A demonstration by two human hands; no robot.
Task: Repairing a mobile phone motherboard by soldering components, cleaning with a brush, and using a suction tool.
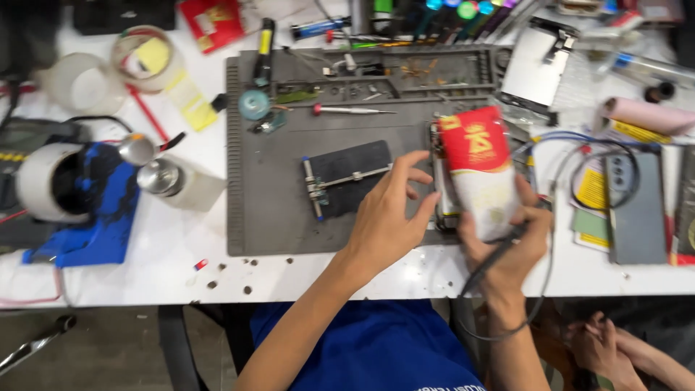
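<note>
Red-and-white packet point(479, 170) stands tilted in your right hand point(507, 242), which is clenched around its lower end, above the right edge of the grey work mat point(268, 188). A thin black cable point(539, 289) runs under that same hand and loops down past the near edge of the worktop point(181, 246). Your left hand point(387, 217) hovers released, fingers spread, just beside the packet and over a dark phone board point(347, 177) held in a small clamp near the mat's middle. A red-tipped screwdriver point(351, 110) lies toward the mat's far edge. A grey phone point(637, 206) rests face down near the worktop's right edge.
</note>
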